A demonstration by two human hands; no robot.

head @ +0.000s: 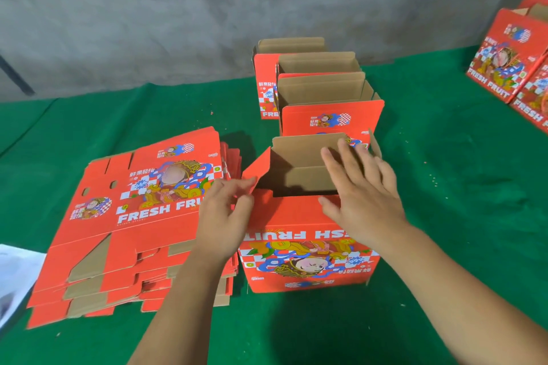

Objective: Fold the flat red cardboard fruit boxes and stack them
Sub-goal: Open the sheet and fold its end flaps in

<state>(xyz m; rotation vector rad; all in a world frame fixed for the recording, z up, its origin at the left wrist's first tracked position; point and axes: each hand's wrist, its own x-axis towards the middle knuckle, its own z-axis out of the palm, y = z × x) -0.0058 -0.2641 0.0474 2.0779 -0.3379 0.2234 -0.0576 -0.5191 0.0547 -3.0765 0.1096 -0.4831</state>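
I see my left hand (225, 216) pinching the left side flap (257, 170) of the half-folded box (308, 249) standing on the green surface (444, 187), print upside down toward me. My right hand (360, 190) lies flat, fingers spread, over its open top. The flat stack (133, 225) lies just left; folded boxes (326, 98) stand behind.

light: bright, even, from above | shadows: soft – dark patch inside the open box (299, 178) | blur: slight overall softness | edges: wide-angle bending – corners stretched
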